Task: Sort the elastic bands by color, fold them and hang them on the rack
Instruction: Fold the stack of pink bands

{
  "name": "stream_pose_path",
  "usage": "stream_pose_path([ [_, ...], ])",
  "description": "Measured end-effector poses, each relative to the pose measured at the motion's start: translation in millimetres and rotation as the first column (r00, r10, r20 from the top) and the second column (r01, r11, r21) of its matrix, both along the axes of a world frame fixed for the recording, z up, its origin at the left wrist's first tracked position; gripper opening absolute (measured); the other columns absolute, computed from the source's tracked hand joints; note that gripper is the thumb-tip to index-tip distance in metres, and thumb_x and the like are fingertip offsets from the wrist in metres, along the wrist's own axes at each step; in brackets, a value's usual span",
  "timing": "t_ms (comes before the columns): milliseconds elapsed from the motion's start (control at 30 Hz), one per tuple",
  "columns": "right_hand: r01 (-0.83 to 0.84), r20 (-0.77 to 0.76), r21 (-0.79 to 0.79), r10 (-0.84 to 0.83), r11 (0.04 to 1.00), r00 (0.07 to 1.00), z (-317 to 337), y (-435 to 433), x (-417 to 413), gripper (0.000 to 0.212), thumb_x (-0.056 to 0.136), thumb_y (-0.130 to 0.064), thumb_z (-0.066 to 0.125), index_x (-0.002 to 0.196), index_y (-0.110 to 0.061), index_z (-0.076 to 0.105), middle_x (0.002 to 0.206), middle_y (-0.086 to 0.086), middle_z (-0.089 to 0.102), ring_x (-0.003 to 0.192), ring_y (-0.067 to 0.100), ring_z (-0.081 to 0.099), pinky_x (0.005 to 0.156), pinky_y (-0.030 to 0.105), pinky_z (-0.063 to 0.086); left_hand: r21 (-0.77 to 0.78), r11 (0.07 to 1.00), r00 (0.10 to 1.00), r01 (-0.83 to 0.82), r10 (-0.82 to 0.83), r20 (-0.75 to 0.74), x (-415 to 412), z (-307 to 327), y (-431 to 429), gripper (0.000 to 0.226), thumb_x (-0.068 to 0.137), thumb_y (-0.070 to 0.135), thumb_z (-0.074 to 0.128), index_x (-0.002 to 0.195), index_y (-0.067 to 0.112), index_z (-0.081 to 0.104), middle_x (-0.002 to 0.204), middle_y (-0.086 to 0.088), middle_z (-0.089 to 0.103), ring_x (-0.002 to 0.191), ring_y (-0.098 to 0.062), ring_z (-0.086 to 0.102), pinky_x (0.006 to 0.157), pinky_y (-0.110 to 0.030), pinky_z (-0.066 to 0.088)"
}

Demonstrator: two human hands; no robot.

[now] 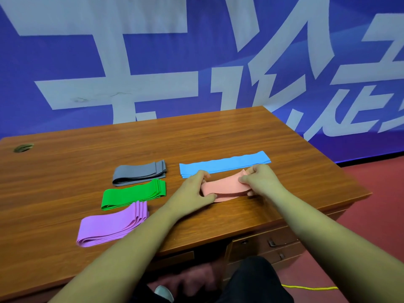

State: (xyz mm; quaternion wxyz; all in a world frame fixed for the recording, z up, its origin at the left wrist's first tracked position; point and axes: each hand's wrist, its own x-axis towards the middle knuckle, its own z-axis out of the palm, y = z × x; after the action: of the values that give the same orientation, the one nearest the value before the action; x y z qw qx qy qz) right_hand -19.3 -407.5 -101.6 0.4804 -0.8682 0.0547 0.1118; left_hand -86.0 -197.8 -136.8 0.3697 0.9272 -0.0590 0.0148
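Fingers (205, 174) of the left hand (193, 189) are curling round the left end of the pink band (223, 185), with the thumb (210, 196) pressing in from the near side. The right hand (260, 179) is pinching the band's right end, its fingertips (244, 179) bending down over the upper edge.

Between the two grips the pink band is sagging slightly just above the desk (87, 149). Its long axis is running left to right and rising a little toward the right, roughly in line with the desk's near edge. It is sitting right of centre on the desktop.

Both forearms are reaching forward from the bottom of the view and angling inward, so the hands are facing each other across the band with the wrists low over the wood.

Just behind the pink band, the blue band (223, 164) is lying flat and at full length, pointing the same way; the left hand is covering its near left corner.

To the left, three folded bands are lying in a column, each with its long axis left to right: the grey band (137, 172) farthest, the green band (131, 194) in the middle and the purple band (111, 225) nearest.
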Motion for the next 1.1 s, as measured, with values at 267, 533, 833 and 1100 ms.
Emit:
stream_pose_path([
  [267,-0.016,0.252,-0.247,0.080,0.969,0.964,-11.5,-3.7,-1.4,0.010,0.085,-0.019,0.064,0.080,-0.012,0.068,0.084,0.003,0.066,0.083,0.022,0.061,0.068,0.030,0.044,0.059,0.997,0.998,0.043,-0.045,0.047,-5.8,-10.4,5.2,0.060,0.077,0.040,0.073,0.128,0.028,0.045,0.122,0.011,0.050,0.115,-0.007,0.045,0.104,-0.031,0.040],
  [533,0.002,0.337,-0.294,0.102,0.956,0.936,-33.2,-8.7,-4.7,0.017,0.084,-0.027,0.070,0.096,-0.016,0.065,0.090,-0.001,0.067,0.089,0.019,0.061,0.073,0.030,0.046,0.049,0.999,0.995,0.004,-0.009,0.098,-6.4,-10.7,9.0,0.041,0.083,0.033,0.071,0.120,0.027,0.053,0.117,0.008,0.052,0.113,-0.009,0.046,0.099,-0.027,0.040],
  [833,0.038,0.450,-0.373,0.146,0.927,0.881,-42.9,-5.3,-6.7,0.018,0.091,-0.026,0.062,0.107,-0.018,0.065,0.100,-0.001,0.063,0.088,0.018,0.060,0.071,0.031,0.048,0.124,0.992,0.995,0.004,-0.017,0.103,-5.5,-13.9,8.3,0.045,0.082,0.038,0.067,0.123,0.031,0.051,0.119,0.009,0.052,0.115,-0.011,0.044,0.105,-0.035,0.038],
  [1100,0.020,0.436,-0.391,0.166,0.920,0.885,-28.4,-1.4,2.5,0.029,0.086,-0.018,0.061,0.114,-0.011,0.059,0.115,0.009,0.053,0.099,0.026,0.059,0.087,0.039,0.050,0.026,0.998,0.978,-0.062,0.055,0.203,-0.7,-0.3,19.5,0.026,0.088,0.038,0.064,0.109,0.027,0.055,0.108,0.010,0.051,0.105,-0.006,0.050,0.091,-0.021,0.042],
])
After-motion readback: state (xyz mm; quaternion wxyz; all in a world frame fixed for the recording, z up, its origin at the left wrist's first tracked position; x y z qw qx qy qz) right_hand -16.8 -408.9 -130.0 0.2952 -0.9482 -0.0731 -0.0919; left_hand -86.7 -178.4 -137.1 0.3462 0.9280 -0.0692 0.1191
